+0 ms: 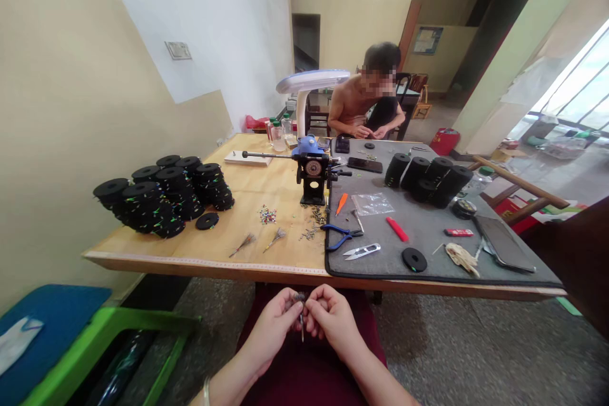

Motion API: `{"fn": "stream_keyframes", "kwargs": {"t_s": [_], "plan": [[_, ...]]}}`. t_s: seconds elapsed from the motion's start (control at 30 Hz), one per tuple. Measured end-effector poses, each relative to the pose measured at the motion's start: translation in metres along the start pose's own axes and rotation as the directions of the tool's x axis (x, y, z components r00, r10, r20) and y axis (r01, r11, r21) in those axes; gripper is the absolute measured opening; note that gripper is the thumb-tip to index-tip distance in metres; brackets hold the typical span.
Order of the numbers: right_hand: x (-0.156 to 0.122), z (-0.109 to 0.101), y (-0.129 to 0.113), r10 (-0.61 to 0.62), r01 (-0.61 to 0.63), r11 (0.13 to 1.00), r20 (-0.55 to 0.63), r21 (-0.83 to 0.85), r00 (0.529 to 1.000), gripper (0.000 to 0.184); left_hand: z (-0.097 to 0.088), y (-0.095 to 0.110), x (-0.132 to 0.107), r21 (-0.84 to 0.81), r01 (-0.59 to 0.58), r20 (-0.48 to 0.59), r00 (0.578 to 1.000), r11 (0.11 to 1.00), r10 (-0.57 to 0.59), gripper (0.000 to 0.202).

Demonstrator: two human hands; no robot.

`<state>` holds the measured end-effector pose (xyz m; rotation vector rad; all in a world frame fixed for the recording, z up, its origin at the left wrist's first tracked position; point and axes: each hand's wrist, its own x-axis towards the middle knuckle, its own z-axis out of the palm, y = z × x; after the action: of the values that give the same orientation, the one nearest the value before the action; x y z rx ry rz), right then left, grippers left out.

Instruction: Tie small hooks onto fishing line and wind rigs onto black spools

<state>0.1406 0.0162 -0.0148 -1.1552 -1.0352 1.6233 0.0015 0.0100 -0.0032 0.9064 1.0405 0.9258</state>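
My left hand (273,320) and my right hand (330,317) meet over my lap, below the front edge of the wooden table (190,247). Both are closed in a pinch on a small thin bundle of wires or pins (301,314) that hangs down between the fingertips. I cannot make out exactly what the bundle is. Similar thin bundles (243,244) lie on the table near the front edge, beside a small heap of coloured beads (268,214).
Stacks of black spools (162,196) stand at the table's left. A blue hand-crank winder (311,171) stands mid-table. A grey mat (428,235) holds blue pliers (340,235), snips (361,251), a red lighter (396,228), more spools (428,174) and phones. Another person sits at the far end. A green stool (109,336) stands left.
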Motion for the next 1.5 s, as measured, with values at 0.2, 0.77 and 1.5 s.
{"fn": "stream_keyframes", "kwargs": {"t_s": [0.2, 0.77, 1.5], "plan": [[-0.001, -0.002, -0.002, -0.022, 0.021, 0.999, -0.045, -0.03, 0.999, 0.048, 0.0, 0.0, 0.001, 0.066, -0.032, -0.005, 0.999, 0.997, 0.032, 0.02], [0.0, -0.002, 0.002, -0.077, 0.069, 0.988, -0.051, -0.137, 0.996, 0.037, 0.003, 0.003, -0.004, 0.579, -0.274, -0.013, 0.939, 0.768, 0.344, 0.012], [0.001, -0.001, 0.002, 0.012, -0.013, 1.0, -0.053, -0.022, 0.999, 0.039, 0.008, 0.002, -0.001, -0.033, -0.007, 0.018, 1.0, 0.999, 0.007, 0.021]]}}
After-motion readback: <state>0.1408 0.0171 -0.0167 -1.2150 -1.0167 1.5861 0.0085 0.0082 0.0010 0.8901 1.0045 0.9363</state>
